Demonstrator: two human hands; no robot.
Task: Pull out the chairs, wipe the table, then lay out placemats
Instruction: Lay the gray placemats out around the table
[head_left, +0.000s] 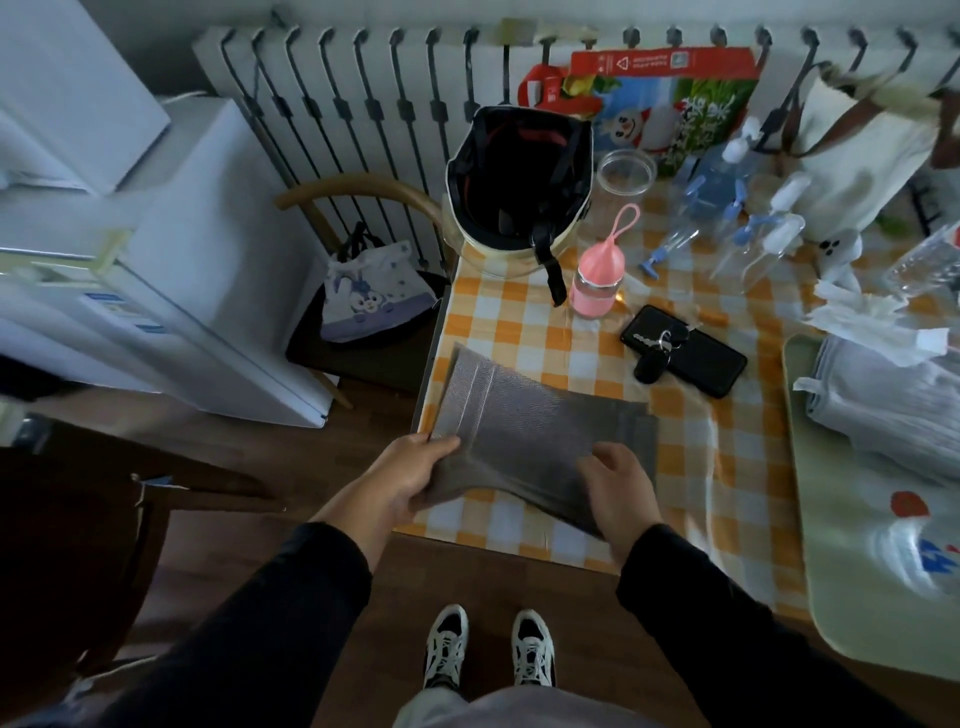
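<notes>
A stack of grey placemats (524, 431) was gripped by the left hand (402, 478) and seemingly pinched by the right hand (618, 488), over the checked worktop (519, 322).

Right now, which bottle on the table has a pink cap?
The short pink-capped bottle standing beside the helmet, with a pink loop strap. The clear spray bottles further right have white or blue tops.

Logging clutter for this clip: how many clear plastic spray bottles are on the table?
3, possibly more hidden: one clear plastic spray bottle lying beside the glass jar, one lying right of it, one upright behind them.
</notes>
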